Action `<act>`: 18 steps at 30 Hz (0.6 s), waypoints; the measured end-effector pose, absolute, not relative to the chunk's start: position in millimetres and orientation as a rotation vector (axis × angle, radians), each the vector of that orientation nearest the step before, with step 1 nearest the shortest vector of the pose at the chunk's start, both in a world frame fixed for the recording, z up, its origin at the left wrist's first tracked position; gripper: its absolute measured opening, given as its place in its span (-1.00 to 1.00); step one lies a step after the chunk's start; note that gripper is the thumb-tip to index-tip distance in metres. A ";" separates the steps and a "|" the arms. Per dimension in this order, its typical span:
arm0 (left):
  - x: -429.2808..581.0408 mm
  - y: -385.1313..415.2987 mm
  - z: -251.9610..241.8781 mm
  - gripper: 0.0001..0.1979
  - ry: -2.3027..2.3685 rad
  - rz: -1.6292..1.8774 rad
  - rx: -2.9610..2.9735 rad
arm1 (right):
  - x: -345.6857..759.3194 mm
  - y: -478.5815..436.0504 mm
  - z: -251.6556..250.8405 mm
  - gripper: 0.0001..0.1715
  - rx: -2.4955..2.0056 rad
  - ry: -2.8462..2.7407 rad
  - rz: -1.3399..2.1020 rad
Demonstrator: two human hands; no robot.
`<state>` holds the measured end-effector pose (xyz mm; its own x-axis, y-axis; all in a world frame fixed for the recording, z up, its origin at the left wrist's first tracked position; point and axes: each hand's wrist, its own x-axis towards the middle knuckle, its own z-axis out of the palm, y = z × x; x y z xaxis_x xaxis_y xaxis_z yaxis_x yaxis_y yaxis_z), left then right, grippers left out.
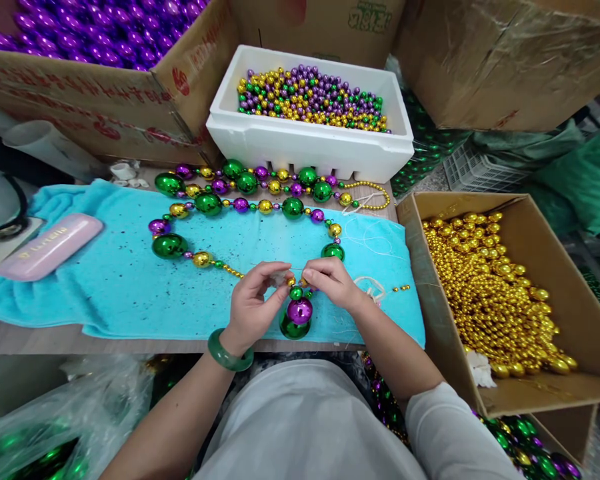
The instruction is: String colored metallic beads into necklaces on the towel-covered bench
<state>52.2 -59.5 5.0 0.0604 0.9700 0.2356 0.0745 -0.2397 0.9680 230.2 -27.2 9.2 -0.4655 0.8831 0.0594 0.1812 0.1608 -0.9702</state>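
The beaded strand [293,207] lies looped on the blue towel [115,267], with open cloth inside it and leftward to the pink case [53,247]; a second strand [247,182] and white foam box [310,143] bound the back, the gold-bead carton [545,399] the right, the table [180,345] edge the front. The loop's long axis runs left to right, its near-side purple bead [300,311] hanging toward the person. Left hand [257,300] and right hand [333,280] pinch narrowly at its small beads.
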 end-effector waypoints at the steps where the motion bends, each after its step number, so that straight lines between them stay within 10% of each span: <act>1: 52.2 -59.5 4.6 -0.76 1.111 1.300 1.472 | 230.9 -27.3 9.6 -0.42 -1.020 -1.800 1.313; 18: 52.3 -60.5 2.3 -0.72 1.137 1.264 1.609 | 255.4 -26.1 17.6 -0.53 -1.048 -1.813 1.068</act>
